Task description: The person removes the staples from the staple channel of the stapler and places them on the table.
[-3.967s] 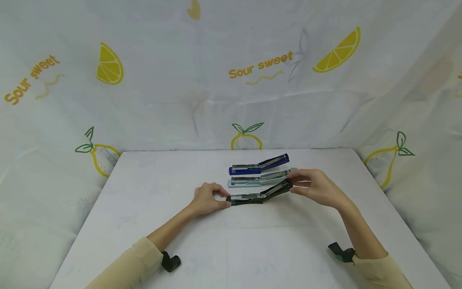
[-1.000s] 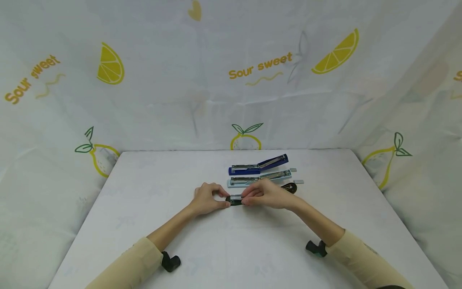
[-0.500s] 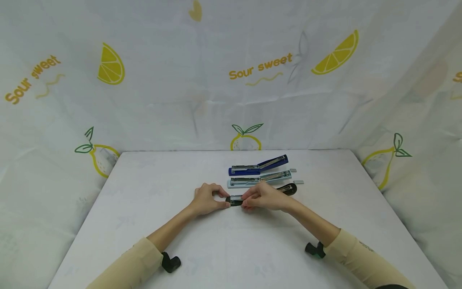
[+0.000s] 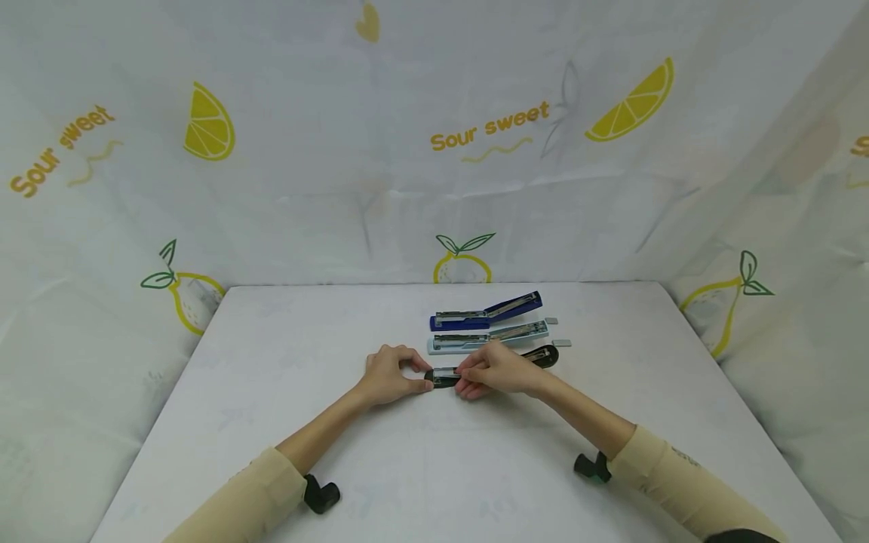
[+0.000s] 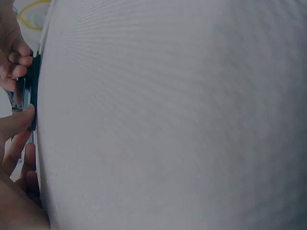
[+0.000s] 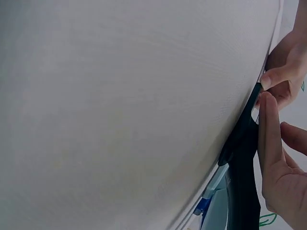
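A black stapler (image 4: 443, 379) lies folded open on the table, its lid end (image 4: 545, 356) reaching out to the right. My left hand (image 4: 392, 375) pinches its left end between thumb and index finger. Over its middle, my right hand (image 4: 505, 368) has its fingertips at the metal staple channel and hides much of the stapler. In the right wrist view the right hand's (image 6: 283, 177) index and middle fingers stretch along the black stapler (image 6: 243, 167). In the left wrist view, fingertips of both hands meet the stapler (image 5: 33, 79); anything small within the right fingertips is hidden.
Just behind lie an open light-blue stapler (image 4: 456, 345) and an open dark-blue stapler (image 4: 460, 323), side by side. Two small grey staple strips, one nearer (image 4: 561, 343) and one farther (image 4: 551, 321), lie to their right. A lemon-print cloth (image 4: 326, 226) hangs behind the white table (image 4: 305, 317).
My right hand has moved left from the lid end to the stapler's middle; the black lid has come down lower. Over the last second its fingers shift slightly right. The left hand stays put.
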Motion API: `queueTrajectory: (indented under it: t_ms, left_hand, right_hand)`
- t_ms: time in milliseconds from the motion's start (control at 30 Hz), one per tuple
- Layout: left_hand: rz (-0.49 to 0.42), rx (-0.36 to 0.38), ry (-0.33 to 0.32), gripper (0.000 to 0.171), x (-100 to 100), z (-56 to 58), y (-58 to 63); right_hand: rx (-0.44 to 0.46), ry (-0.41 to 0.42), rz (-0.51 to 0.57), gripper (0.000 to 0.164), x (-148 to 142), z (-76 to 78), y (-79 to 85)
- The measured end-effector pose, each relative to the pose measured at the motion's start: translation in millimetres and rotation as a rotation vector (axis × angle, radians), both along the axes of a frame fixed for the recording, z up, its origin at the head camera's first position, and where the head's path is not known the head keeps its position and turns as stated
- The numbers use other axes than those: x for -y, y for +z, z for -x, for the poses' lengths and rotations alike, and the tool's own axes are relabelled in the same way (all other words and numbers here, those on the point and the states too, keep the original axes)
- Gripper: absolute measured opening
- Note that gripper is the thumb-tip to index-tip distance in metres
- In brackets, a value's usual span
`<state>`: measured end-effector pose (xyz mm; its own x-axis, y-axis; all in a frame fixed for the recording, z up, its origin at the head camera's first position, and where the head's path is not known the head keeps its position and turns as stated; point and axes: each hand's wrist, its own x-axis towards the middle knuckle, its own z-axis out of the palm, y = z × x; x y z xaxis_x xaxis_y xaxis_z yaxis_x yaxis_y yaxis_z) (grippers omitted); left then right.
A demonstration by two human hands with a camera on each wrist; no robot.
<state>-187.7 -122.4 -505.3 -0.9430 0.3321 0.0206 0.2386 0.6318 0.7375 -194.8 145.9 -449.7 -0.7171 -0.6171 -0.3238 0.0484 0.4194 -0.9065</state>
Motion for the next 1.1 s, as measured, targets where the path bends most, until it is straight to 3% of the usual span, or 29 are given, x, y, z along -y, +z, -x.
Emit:
queueTrajectory:
  t_ms: [300,567,1100]
  left_hand:
    - [0.0,-0.009,-0.003,0.022,0.0,0.3,-0.3]
    - [0.003,-0.021,-0.008,0.022,0.2,1.0,-2.0]
    - [0.003,-0.012,-0.001,0.022,-1.3,0.9,-0.4]
  right_hand:
    - [0.178,-0.038,0.057,0.035,-2.4,2.3,2.6]
    - [0.262,-0.083,0.148,0.039,-3.6,-1.1,2.3]
    - [0.157,-0.131,0.072,0.028,4.7,-0.2,3.0]
